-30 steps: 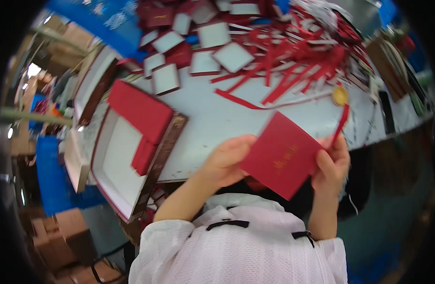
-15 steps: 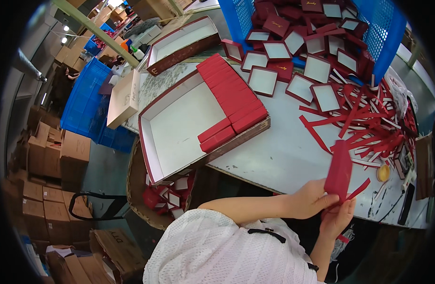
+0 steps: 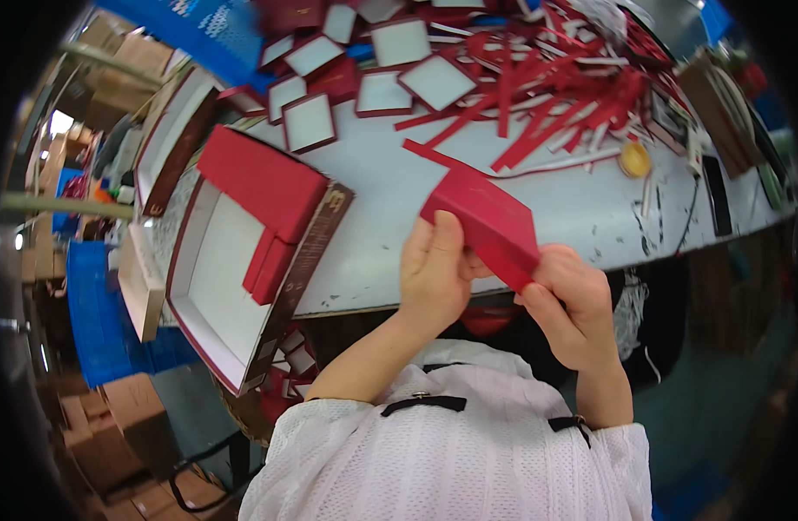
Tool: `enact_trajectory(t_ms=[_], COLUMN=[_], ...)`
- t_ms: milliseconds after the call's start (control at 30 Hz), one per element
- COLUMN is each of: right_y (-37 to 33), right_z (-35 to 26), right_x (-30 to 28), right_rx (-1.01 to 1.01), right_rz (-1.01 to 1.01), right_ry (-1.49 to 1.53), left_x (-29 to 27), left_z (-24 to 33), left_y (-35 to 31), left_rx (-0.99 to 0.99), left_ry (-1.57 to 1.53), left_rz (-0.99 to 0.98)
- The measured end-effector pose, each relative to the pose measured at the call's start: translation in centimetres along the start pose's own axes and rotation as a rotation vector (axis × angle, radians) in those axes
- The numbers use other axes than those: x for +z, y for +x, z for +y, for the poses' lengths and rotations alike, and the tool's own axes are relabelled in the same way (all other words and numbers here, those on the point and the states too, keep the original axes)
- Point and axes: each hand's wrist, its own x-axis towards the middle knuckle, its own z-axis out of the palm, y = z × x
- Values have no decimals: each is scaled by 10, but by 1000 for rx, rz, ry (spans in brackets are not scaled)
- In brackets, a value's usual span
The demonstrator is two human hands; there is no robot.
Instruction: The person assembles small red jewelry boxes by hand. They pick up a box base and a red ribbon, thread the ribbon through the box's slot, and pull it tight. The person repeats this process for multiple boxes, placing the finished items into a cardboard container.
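Note:
A small red lidded box (image 3: 494, 213) is held tilted above the front edge of the table. My left hand (image 3: 435, 273) is closed around its left end, thumb on top. At the near right corner, the thumb and fingers of my right hand (image 3: 573, 304) pinch the box. Whether a ribbon strip is also between those fingers is hidden. Just beyond the box lies a heap of red and white strips (image 3: 538, 113). Left of my hands, a large shallow tray (image 3: 212, 278) holds rows of closed red boxes (image 3: 264, 182).
Open white-lined box pieces (image 3: 310, 122) lie at the back beside a blue crate (image 3: 191, 35). A yellow round item (image 3: 634, 160) and a black bar (image 3: 717, 195) rest on the right. Another tray (image 3: 169, 130) stands far left, and cartons (image 3: 143, 412) are on the floor.
The view has swung right, so the table things sit further left. Both hands have turned the red box from upright to slanted, and my right hand now grips its corner.

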Motion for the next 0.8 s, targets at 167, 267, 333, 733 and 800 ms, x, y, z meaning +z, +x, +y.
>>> enact_trajectory(t_ms=[167, 267, 333, 733, 800], right_y=[-10, -12, -13, -18, -19], right_z=[6, 5, 6, 10, 11], right_x=[-5, -5, -3, -5, -6], right_rx=[15, 10, 2, 55, 113], right_rz=[51, 72, 75, 70, 72], right_ry=[10, 11, 23, 6, 5], left_x=[1, 7, 7, 5, 8], left_z=[-5, -1, 0, -7, -8], left_y=[-1, -4, -5, -3, -2], left_rx=[-21, -61, -65, 62, 46], left_ry=[-26, 50, 49, 242, 221], left_rz=[-162, -104, -99, -27, 22])
